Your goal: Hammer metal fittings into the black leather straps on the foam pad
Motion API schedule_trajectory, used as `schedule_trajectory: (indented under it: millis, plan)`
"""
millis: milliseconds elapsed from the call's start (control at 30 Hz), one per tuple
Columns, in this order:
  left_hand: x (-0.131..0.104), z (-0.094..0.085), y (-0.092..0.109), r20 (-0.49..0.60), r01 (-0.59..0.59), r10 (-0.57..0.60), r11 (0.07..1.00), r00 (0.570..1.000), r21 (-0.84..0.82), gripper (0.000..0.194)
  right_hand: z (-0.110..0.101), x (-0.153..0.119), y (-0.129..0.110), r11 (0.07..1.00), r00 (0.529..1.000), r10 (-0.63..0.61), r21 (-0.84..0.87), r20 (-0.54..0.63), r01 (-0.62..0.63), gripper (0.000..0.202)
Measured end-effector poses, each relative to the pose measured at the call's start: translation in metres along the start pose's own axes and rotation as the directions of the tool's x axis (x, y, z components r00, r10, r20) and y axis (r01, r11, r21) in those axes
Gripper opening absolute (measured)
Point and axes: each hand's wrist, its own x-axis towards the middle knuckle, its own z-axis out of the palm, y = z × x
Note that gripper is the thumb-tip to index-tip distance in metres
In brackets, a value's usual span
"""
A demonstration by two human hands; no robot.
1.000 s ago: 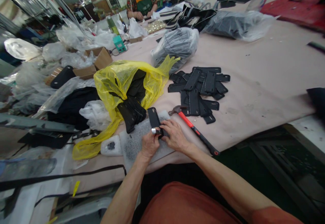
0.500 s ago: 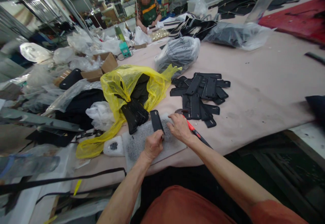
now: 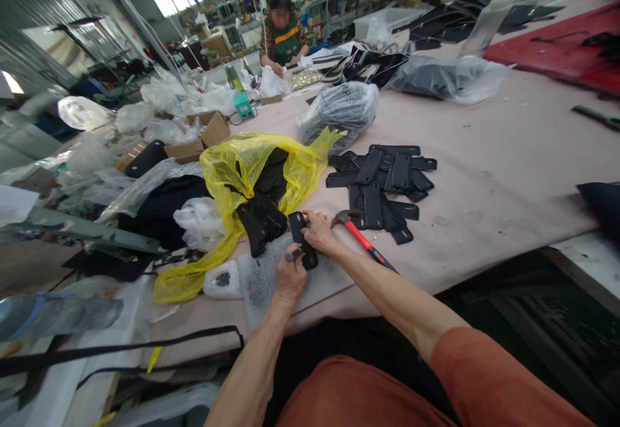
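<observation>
My left hand [image 3: 291, 277] is closed around a short dark metal punch [image 3: 293, 255], its end showing above the fist. A black stitched strap piece [image 3: 309, 258] with slots lies on the speckled white board [image 3: 264, 281]. My right hand [image 3: 318, 232] grips the right edge of this piece with its fingertips. Just right of that hand rests a claw hammer [image 3: 361, 236] with a red and black handle, untouched. Beyond it is a pile of similar black strap pieces [image 3: 372, 204].
A yellow plastic bag [image 3: 223, 156] spills a stack of black pieces [image 3: 261, 223] behind the board. Grey bundles in clear plastic [image 3: 341, 110] stand farther back. A co-worker [image 3: 285, 39] sits across the table. Plastic bags and boxes crowd the left side.
My right hand has come off the hammer area and moved left onto the strap piece. My left hand now shows the punch upright in its fist, and the piece lies nearer me.
</observation>
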Motion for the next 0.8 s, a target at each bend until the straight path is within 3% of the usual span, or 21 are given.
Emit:
schedule_trajectory:
  millis: [200, 367, 567, 800]
  plan:
    - [-0.004, -0.01, 0.01, -0.049, 0.143, -0.145, 0.989, 0.988, -0.043, 0.023, -0.005, -0.001, 0.005, 0.976, 0.998, 0.022, 0.216, -0.061, -0.008, 0.04]
    - [-0.019, -0.029, 0.015, -0.077, 0.331, -0.336, 0.941, 0.939, -0.07, 0.023, -0.021, -0.007, 0.006, 0.907, 0.997, 0.025, 0.421, -0.079, 0.011, 0.019]
    - [-0.025, -0.043, 0.008, -0.078, 0.495, -0.511, 0.854, 0.856, -0.162, 0.028, -0.037, -0.02, 0.01, 0.738, 0.999, 0.038, 0.674, -0.005, -0.025, 0.015]
    - [-0.024, -0.04, 0.001, -0.072, 0.516, -0.557, 0.805, 0.827, -0.292, 0.028, -0.042, -0.026, 0.013, 0.485, 0.996, 0.074, 0.871, 0.052, -0.081, 0.021]
